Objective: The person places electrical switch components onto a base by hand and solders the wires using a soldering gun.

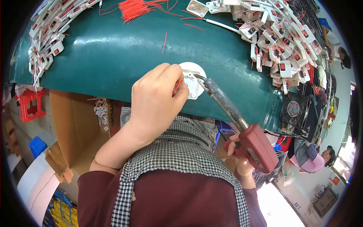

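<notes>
A round white plastic part (pixel 194 87) lies at the near edge of the green table. My left hand (pixel 155 94) is closed in a pinch over its left side. A short red wire (pixel 176 86) shows between the thumb and fingers. My right hand (pixel 242 162) is wrapped round the handle of a dark red soldering gun (pixel 259 147). Its long metal barrel slants up and left, and the tip is over the white part, close to my left fingertips. Whether the tip touches the part or the wire, I cannot tell.
Red wires (pixel 134 10) lie bundled at the far edge, with a few loose ones nearer. Piles of white switch units with red rockers (pixel 285 69) stand right and left. A cardboard box (pixel 72 125) is below the table's left. A fan (pixel 294 108) sits at right; people are beyond.
</notes>
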Demonstrator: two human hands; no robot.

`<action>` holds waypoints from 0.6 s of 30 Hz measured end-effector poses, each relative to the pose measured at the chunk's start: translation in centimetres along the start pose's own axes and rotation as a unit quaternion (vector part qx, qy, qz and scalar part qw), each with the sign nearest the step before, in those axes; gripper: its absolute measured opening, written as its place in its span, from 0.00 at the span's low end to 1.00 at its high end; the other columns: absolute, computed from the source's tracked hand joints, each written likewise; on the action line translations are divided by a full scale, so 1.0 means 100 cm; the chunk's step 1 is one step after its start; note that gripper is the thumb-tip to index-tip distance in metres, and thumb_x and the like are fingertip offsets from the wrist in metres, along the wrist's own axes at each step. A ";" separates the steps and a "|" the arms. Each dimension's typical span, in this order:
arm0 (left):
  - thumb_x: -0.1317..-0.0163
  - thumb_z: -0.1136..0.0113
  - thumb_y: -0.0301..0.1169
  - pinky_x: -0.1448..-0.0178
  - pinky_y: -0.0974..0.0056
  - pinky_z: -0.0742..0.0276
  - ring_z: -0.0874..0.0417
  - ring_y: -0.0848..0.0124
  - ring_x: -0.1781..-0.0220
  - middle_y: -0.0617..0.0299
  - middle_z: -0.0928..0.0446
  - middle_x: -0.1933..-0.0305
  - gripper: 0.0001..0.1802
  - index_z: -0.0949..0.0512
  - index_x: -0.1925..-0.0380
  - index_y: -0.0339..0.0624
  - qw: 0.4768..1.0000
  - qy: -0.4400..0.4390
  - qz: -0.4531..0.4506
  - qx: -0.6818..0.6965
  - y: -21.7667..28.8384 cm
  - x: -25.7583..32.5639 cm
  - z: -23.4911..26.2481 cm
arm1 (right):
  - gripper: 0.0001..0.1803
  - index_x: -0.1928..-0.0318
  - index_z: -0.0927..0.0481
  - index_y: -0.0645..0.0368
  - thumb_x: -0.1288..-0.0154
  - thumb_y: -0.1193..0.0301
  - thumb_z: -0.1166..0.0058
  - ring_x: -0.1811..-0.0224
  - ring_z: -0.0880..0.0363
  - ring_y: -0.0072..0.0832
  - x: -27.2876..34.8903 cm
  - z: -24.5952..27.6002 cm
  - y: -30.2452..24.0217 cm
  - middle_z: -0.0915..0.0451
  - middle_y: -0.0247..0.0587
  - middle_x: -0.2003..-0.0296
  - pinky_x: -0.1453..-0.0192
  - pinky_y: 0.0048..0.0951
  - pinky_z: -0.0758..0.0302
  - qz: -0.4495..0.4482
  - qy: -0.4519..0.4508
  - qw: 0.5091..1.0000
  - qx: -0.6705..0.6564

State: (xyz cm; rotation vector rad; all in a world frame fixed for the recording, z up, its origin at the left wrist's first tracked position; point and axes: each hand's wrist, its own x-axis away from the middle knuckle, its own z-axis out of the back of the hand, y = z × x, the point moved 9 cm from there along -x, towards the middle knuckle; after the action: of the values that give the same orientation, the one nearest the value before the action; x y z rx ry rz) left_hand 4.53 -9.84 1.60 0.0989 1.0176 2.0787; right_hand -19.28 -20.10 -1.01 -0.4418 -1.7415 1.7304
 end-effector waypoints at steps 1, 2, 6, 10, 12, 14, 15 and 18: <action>0.54 0.40 0.17 0.72 0.64 0.30 0.25 0.66 0.76 0.59 0.28 0.78 0.07 0.29 0.78 0.37 1.000 -0.004 0.001 -0.005 -0.001 0.000 -0.001 | 0.50 0.43 0.32 0.74 0.54 0.46 0.30 0.74 0.25 0.22 -0.001 -0.003 -0.002 0.23 0.40 0.68 0.71 0.19 0.32 -0.001 0.000 1.000 0.000; 0.54 0.40 0.17 0.72 0.64 0.30 0.25 0.66 0.76 0.59 0.28 0.78 0.07 0.29 0.78 0.37 1.000 -0.004 0.001 -0.005 -0.001 0.000 -0.002 | 0.50 0.43 0.32 0.75 0.55 0.46 0.30 0.74 0.25 0.21 -0.003 -0.008 -0.001 0.22 0.41 0.67 0.72 0.18 0.32 -0.030 0.003 0.999 -0.037; 0.54 0.41 0.18 0.71 0.63 0.30 0.25 0.64 0.76 0.59 0.28 0.78 0.07 0.30 0.79 0.37 1.000 0.000 0.009 0.009 -0.002 0.001 -0.002 | 0.51 0.41 0.34 0.76 0.56 0.50 0.27 0.73 0.24 0.21 -0.006 -0.015 0.005 0.21 0.43 0.65 0.73 0.18 0.32 -0.047 0.005 0.995 -0.093; 0.55 0.41 0.18 0.71 0.62 0.30 0.25 0.63 0.76 0.58 0.29 0.78 0.07 0.30 0.79 0.37 1.000 0.004 0.008 0.012 -0.001 0.002 -0.003 | 0.52 0.39 0.37 0.76 0.55 0.54 0.26 0.73 0.23 0.22 -0.009 -0.016 0.006 0.21 0.45 0.62 0.73 0.19 0.29 -0.044 0.010 0.993 -0.110; 0.54 0.41 0.20 0.72 0.60 0.30 0.26 0.61 0.77 0.58 0.31 0.79 0.08 0.32 0.79 0.38 1.000 0.008 0.000 0.017 -0.001 0.003 -0.003 | 0.50 0.38 0.37 0.76 0.53 0.56 0.27 0.72 0.22 0.23 -0.011 -0.017 0.003 0.20 0.46 0.61 0.71 0.20 0.27 -0.005 -0.018 0.996 -0.085; 0.53 0.42 0.21 0.73 0.58 0.31 0.28 0.59 0.78 0.57 0.33 0.79 0.09 0.33 0.80 0.39 1.000 0.012 -0.008 0.022 0.000 0.003 -0.003 | 0.48 0.38 0.37 0.75 0.51 0.57 0.28 0.72 0.22 0.23 -0.011 -0.016 0.005 0.20 0.46 0.61 0.71 0.20 0.26 0.016 -0.022 0.997 -0.073; 0.53 0.41 0.21 0.73 0.58 0.31 0.28 0.59 0.78 0.57 0.32 0.79 0.09 0.33 0.80 0.39 1.000 0.014 -0.010 0.018 0.001 0.003 -0.003 | 0.47 0.38 0.37 0.75 0.50 0.58 0.29 0.72 0.22 0.23 -0.010 -0.016 0.004 0.20 0.46 0.61 0.70 0.20 0.25 0.037 -0.027 0.997 -0.060; 0.54 0.41 0.21 0.73 0.58 0.31 0.28 0.59 0.78 0.57 0.32 0.79 0.09 0.34 0.80 0.39 1.000 0.018 -0.012 0.014 0.001 0.002 -0.003 | 0.44 0.38 0.37 0.73 0.48 0.59 0.30 0.73 0.21 0.23 -0.008 -0.014 0.006 0.19 0.45 0.63 0.70 0.20 0.24 0.061 -0.047 0.997 -0.028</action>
State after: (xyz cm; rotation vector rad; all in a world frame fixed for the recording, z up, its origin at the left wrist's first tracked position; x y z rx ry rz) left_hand 4.22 -9.92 1.47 0.0638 1.0650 2.0519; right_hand -17.88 -19.48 -1.86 -0.5081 -1.8672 1.8173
